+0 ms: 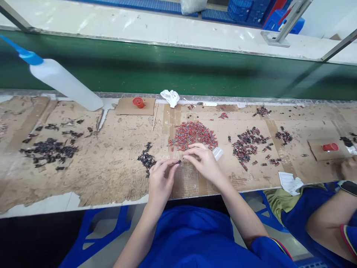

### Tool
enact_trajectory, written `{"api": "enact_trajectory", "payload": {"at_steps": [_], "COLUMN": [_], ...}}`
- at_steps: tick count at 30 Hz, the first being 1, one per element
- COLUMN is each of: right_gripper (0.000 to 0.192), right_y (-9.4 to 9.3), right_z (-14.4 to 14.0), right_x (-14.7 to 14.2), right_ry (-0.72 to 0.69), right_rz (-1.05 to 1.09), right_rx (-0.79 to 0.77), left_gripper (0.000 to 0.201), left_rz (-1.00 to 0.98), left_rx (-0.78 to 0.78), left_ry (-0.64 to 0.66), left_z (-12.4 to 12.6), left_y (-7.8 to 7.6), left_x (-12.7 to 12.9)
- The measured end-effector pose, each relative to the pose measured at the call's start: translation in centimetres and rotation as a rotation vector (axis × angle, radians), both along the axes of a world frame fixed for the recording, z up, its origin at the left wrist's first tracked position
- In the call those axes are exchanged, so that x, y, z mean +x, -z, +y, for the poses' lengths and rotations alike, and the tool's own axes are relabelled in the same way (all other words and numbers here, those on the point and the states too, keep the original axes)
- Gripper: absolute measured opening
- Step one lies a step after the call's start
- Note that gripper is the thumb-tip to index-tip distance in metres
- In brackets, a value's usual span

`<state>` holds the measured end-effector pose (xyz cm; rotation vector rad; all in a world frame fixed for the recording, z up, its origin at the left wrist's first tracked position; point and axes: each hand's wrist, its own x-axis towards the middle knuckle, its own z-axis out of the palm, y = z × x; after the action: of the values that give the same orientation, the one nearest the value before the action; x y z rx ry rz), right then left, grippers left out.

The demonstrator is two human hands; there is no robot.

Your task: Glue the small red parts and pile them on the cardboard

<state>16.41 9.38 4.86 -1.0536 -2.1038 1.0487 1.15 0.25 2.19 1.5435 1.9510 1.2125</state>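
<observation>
A small dark part point(179, 161) is pinched between the fingertips of the left hand point(161, 181) and the right hand point(203, 160), just above the cardboard-covered bench point(111, 167). A heap of red parts point(193, 134) lies just beyond the right hand; a small pile of black parts point(146, 158) lies just left of the left hand.

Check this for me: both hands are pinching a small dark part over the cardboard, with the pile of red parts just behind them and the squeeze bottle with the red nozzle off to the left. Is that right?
Not quite. In the head view the squeeze bottle has a blue nozzle, not red. The rest holds: the left hand and right hand meet on a small dark part over the cardboard, with the pile of red parts just behind them.
</observation>
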Motion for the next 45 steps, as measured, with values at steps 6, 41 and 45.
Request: {"api": "enact_trajectory", "payload": {"at_steps": [6,41,45], "right_gripper": [0.009,0.013,0.013], "right_y": [0.7,0.0,0.0], "right_z": [-0.7,-2.2,-2.5], "right_x": [-0.4,0.2,0.3], "right_ry": [0.065,0.123,0.126], "right_rz": [0.268,0.41,0.372], "right_rx": [-0.398,-0.267,-0.112], "left_gripper": [0.013,0.014,0.014], "left_rz": [-0.077,-0.476,-0.478], "left_rx": [0.051,0.004,0.002], "left_ry": [-0.031,-0.044,-0.034], "left_z": [0.4,1.3,1.3], "left_y": [-0.5,-2.9,-2.7], "left_x": [0.8,2.2,2.5]}}
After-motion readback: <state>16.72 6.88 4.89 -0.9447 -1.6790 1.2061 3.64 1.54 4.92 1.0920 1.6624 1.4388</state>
